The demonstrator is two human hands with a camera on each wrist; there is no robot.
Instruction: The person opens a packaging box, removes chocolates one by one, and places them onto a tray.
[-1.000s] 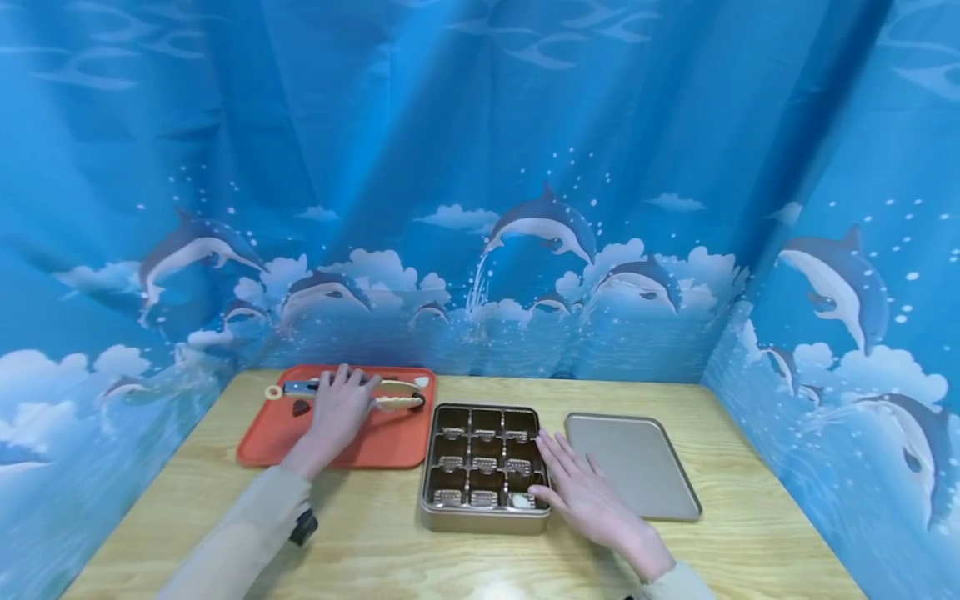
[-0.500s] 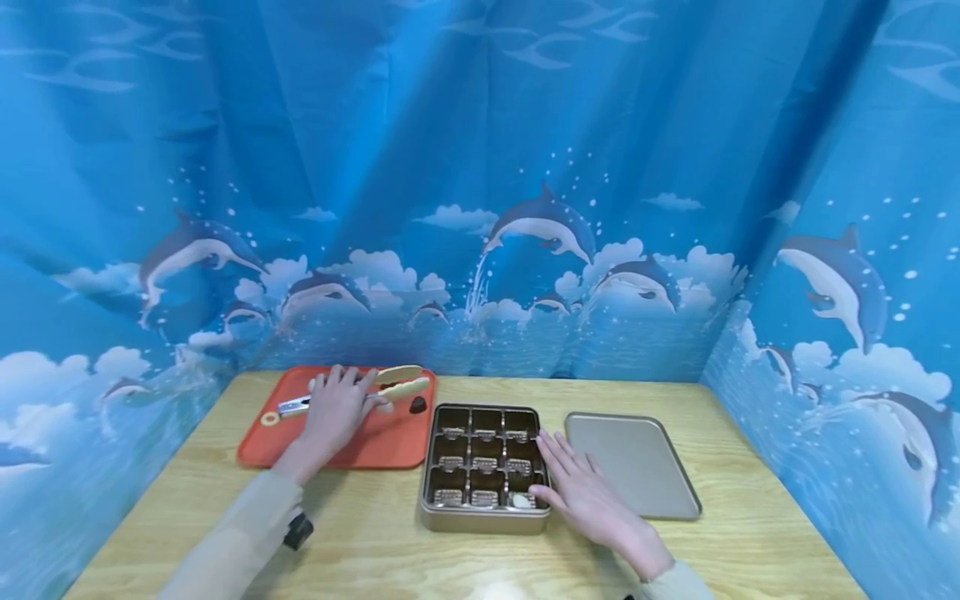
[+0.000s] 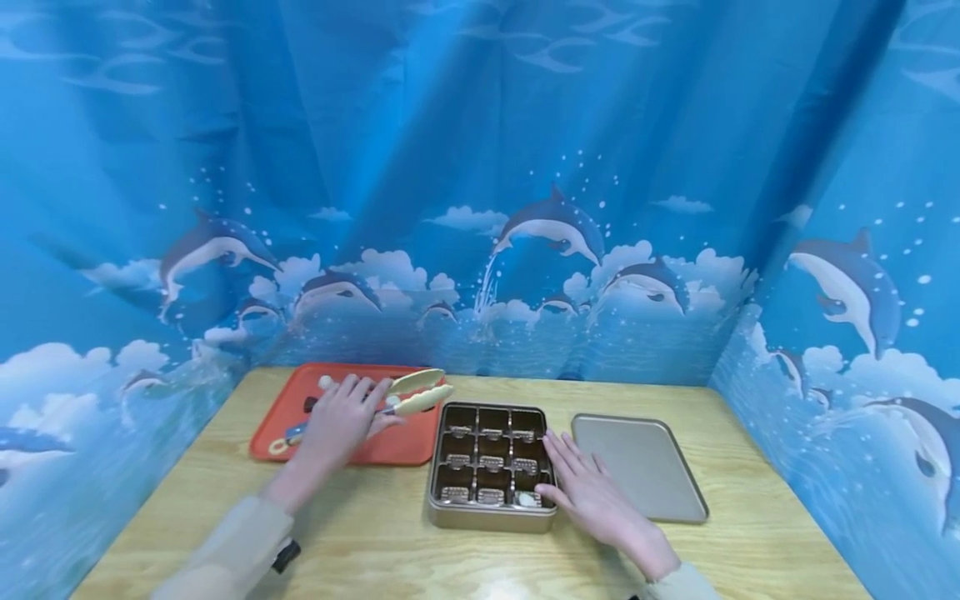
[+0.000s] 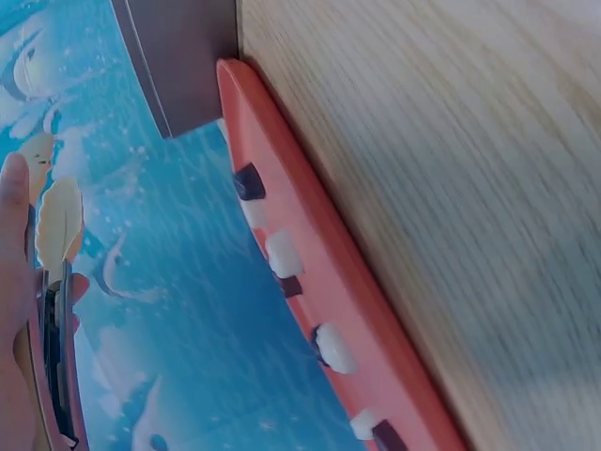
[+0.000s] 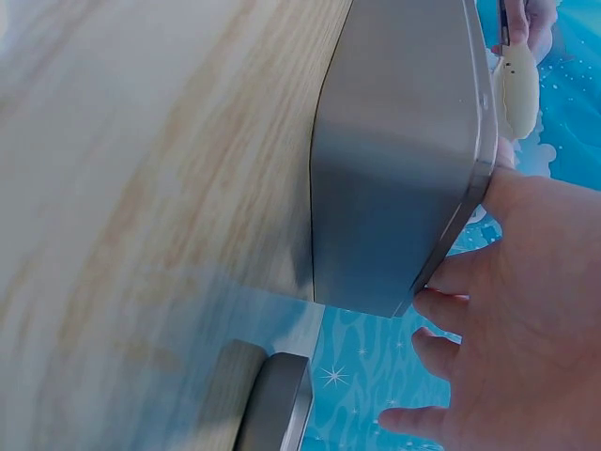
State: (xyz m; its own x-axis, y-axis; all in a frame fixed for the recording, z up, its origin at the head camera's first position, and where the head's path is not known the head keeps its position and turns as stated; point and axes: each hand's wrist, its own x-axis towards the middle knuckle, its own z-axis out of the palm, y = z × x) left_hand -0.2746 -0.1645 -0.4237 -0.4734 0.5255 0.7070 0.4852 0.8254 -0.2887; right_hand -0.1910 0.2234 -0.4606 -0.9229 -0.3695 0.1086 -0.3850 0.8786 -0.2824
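My left hand grips a pair of tongs with cream tips and metal handles, raised above the red tray. The tips stand apart in the left wrist view, and no piece shows between the tongs' tips there. Small white pieces and dark brown pieces lie on the tray. My right hand lies with straight fingers along the right rim of a metal tin. Inside the tin is a brown divided liner; one white piece sits in its near right compartment.
A flat metal lid lies on the wooden table to the right of the tin. Behind the table hangs a blue dolphin-print curtain, which also closes off both sides. The tray's right edge lies close to the tin.
My left hand has lifted the tongs from the tray, and their tips have swung right toward the tin. A dark piece stays on the tray beneath. My right hand keeps its place.
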